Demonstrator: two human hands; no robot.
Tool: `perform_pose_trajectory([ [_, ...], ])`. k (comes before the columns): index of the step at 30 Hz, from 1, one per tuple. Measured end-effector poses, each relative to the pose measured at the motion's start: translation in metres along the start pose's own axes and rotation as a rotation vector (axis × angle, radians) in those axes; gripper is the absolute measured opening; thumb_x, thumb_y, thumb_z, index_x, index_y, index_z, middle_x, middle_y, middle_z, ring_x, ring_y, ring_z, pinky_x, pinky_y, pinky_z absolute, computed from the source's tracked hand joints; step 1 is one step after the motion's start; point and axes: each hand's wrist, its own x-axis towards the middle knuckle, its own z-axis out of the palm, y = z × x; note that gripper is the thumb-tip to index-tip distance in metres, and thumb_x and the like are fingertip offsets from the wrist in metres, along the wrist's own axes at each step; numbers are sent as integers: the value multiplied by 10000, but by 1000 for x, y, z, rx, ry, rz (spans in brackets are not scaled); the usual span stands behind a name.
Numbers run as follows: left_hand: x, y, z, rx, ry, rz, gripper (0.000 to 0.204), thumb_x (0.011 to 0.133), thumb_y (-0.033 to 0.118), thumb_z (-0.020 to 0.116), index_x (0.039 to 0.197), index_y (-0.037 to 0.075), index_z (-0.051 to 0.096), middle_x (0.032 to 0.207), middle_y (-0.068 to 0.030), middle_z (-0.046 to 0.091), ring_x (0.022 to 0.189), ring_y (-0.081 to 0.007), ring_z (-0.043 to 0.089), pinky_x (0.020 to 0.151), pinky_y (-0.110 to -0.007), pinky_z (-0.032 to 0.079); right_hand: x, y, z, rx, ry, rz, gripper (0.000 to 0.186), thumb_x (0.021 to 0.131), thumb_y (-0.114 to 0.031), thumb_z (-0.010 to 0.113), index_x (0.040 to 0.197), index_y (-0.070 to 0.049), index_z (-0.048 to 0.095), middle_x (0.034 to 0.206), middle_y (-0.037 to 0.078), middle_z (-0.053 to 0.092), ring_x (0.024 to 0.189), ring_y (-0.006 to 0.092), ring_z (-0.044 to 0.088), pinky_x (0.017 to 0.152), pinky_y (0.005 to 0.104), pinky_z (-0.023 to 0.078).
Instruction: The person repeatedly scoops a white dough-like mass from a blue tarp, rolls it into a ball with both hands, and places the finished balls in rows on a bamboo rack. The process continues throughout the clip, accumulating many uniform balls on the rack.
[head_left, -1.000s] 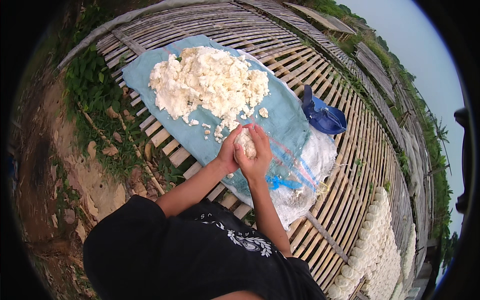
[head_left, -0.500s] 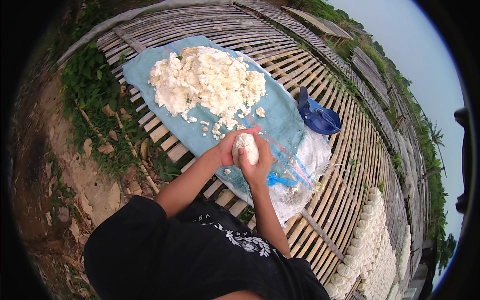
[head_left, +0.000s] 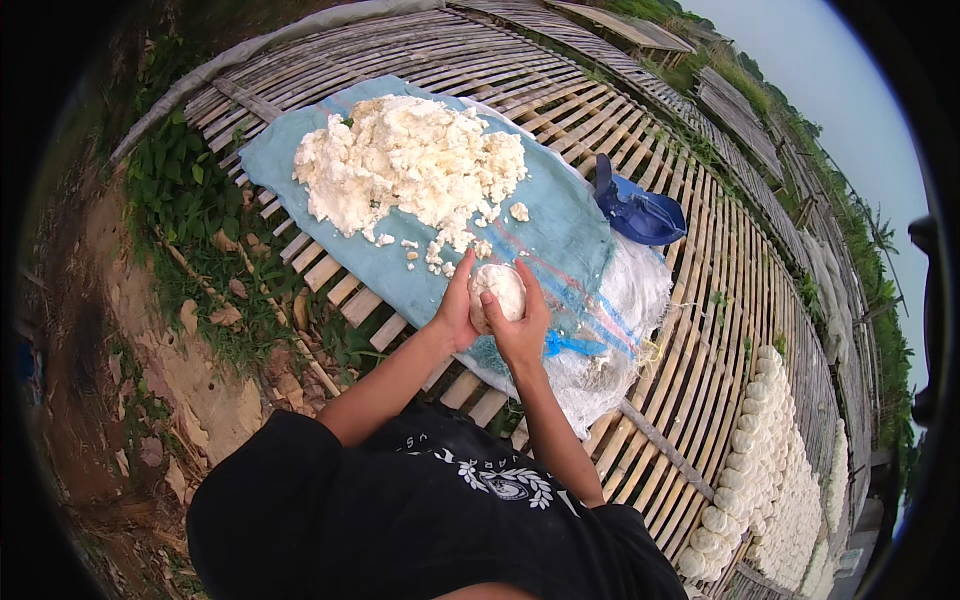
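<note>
My left hand [head_left: 457,311] and my right hand [head_left: 522,325] are cupped round a pale, rounded lump of dough [head_left: 498,290], with my right thumb laid across its front. Just beyond them a big crumbly white heap [head_left: 405,160] lies on a light-blue woven sack [head_left: 560,250], with small loose pieces at its near edge. Under the blue sack a white sack [head_left: 615,400] shows at the right and near side, marked with frayed threads.
A blue plastic container [head_left: 650,215] sits right of the sacks on a bamboo-slat rack [head_left: 680,370]. Rows of white rounded pieces [head_left: 745,460] cover the rack's lower right. Dirt ground [head_left: 160,350] and leafy plants [head_left: 185,170] lie to the left; further racks [head_left: 740,120] stand behind.
My fingertips have parted from each other at the top of the lump, showing more of it, while both hands keep hold. The view has shifted slightly.
</note>
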Motion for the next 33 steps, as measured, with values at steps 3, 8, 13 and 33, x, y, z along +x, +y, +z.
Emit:
perform_pose_trajectory([
  [3, -11, -3, 4, -4, -40, 2, 656, 1081, 619, 451, 1454, 97, 593, 1318, -108, 694, 1215, -260, 683, 1068, -418, 546, -3, 1, -4, 143, -38, -241, 573, 936, -287, 779, 1415, -7, 637, 1293, 193, 715, 1199, 278, 678, 1057, 417, 508],
  [8, -4, -11, 15, 62, 79, 143, 662, 1092, 570, 466, 1544, 85, 472, 1362, -100, 658, 1248, -251, 656, 1065, -431, 546, 1, -2, -9, 171, -161, 25, 522, 932, -216, 748, 1396, -5, 635, 1309, 184, 700, 1207, 251, 661, 1045, 405, 507],
  [13, 6, -20, 16, 106, 226, 181, 635, 1090, 620, 415, 1430, 104, 561, 1337, -82, 664, 1241, -238, 655, 1060, -428, 537, -1, -11, -1, -37, -24, 112, 561, 925, -223, 767, 1418, -2, 615, 1325, 207, 688, 1200, 298, 675, 1048, 411, 513],
  [33, -20, -3, -6, 211, -17, -29, 633, 1104, 593, 421, 1499, 111, 536, 1356, -88, 663, 1256, -225, 659, 1059, -397, 544, -17, -1, 3, 195, -73, 43, 507, 1065, -256, 596, 1495, 10, 566, 1317, 217, 700, 1217, 343, 676, 1054, 437, 506],
])
